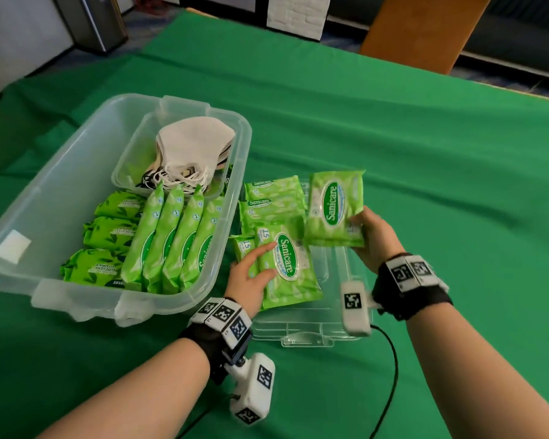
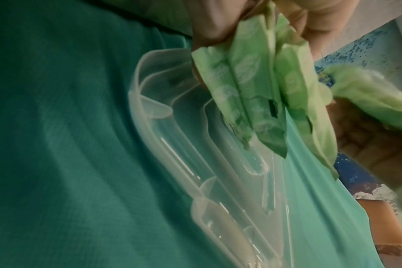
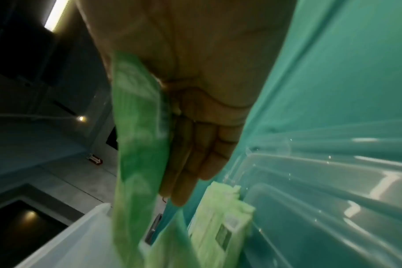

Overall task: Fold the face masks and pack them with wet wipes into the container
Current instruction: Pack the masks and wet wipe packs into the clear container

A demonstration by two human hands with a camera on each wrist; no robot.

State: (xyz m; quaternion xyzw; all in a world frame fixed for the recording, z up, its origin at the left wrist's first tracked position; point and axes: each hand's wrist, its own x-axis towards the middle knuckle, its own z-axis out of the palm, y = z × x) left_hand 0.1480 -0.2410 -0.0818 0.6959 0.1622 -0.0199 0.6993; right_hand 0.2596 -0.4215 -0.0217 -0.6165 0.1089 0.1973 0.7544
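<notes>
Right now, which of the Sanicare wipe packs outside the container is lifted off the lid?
The pack in the right hand: this Sanicare pack is held up, label upright, while the others lie flat on the clear lid.

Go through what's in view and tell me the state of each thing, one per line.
container: open, part-filled with wipes packs
lid: off, flat on cloth
face masks: stacked in inner tray
left hand: gripping two packs
right hand: holding one pack raised

Green-clothed table (image 1: 393,153) bearing a clear container (image 1: 61,198) left of the fingers, a clear lid (image 1: 301,327) beneath them, a black cable (image 1: 390,369) behind.
</notes>
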